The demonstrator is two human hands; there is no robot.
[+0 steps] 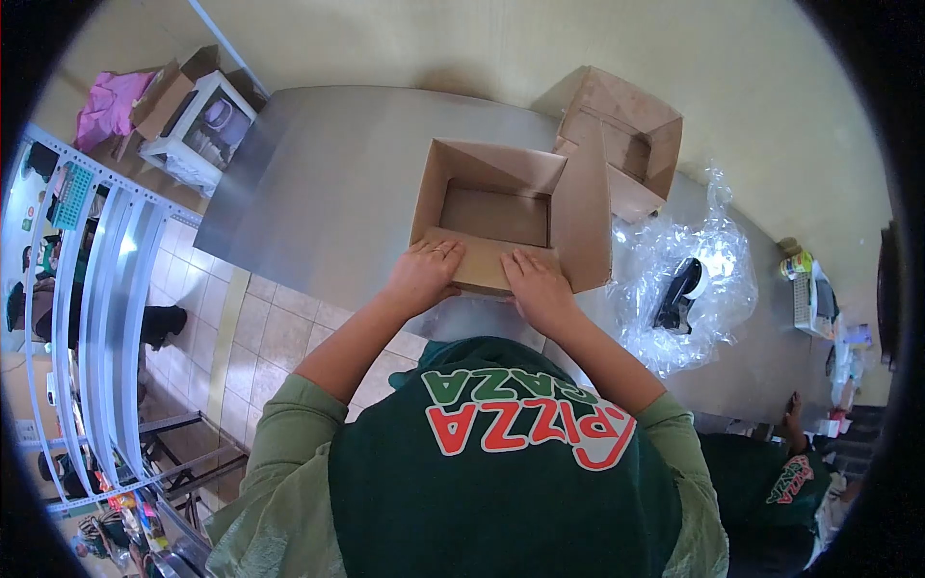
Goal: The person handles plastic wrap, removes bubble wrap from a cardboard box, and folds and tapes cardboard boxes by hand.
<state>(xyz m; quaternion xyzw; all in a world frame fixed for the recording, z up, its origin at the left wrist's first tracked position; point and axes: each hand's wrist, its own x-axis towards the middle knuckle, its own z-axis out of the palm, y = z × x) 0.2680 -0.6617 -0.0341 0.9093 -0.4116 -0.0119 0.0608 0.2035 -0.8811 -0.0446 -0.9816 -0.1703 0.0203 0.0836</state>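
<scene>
Cardboard box (511, 217): one, standing open-topped just beyond the hands, probably set there so both reach it equally.
Left hand (429, 275): gripping the box's near side toward its left end, fingers over the flap (491, 252).
Right hand (537, 286): gripping that same side farther right; the spread looks meant to hold the flap down and the box steady.
Second box (626, 144): one, open, beyond the right hand by the wall (366, 39), likely out of the way.
Clear plastic (727, 318): one crumpled heap, right of the right hand.
Black object (679, 294): one, amid that plastic; I can't tell what.
Table (318, 183): beneath the hands, bearing two brown boxes.
</scene>
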